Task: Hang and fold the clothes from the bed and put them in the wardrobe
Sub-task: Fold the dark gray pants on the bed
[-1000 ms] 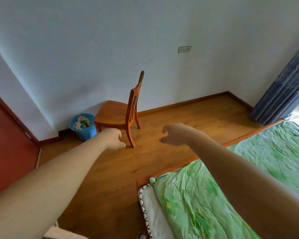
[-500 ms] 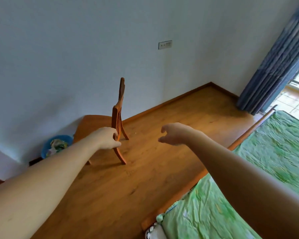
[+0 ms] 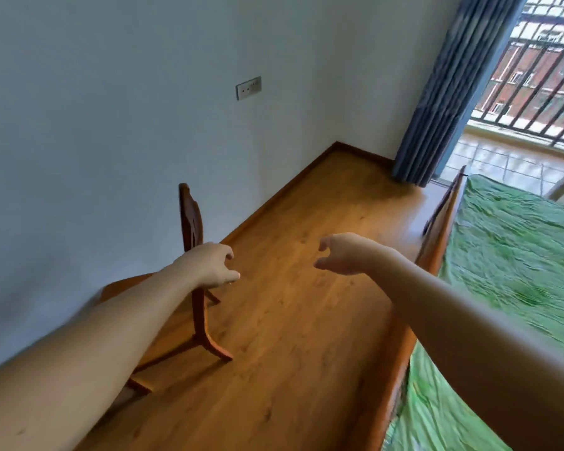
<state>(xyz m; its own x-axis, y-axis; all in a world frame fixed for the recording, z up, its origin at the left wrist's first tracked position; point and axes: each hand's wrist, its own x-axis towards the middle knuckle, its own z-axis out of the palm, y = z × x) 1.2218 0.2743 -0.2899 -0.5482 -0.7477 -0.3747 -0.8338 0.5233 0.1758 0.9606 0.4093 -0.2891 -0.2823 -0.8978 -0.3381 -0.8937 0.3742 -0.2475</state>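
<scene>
The bed (image 3: 515, 255) with a green patterned sheet and a wooden frame runs along the right side. No clothes show on the part of it in view, and no wardrobe is in sight. My left hand (image 3: 210, 266) reaches forward in front of a wooden chair's back, fingers loosely curled, holding nothing. My right hand (image 3: 342, 253) is stretched out over the wooden floor, fingers loosely curled and empty.
A wooden chair (image 3: 192, 229) stands by the white wall at the left. A blue curtain (image 3: 446, 92) hangs beside an open balcony door (image 3: 531, 102) with railings at the top right. A wall socket (image 3: 248, 87) sits on the wall. Wooden floor (image 3: 290, 304) lies between chair and bed.
The view has swung to the right: the blue bin and red door have left the frame, the balcony has come in. Both arms stay outstretched and empty.
</scene>
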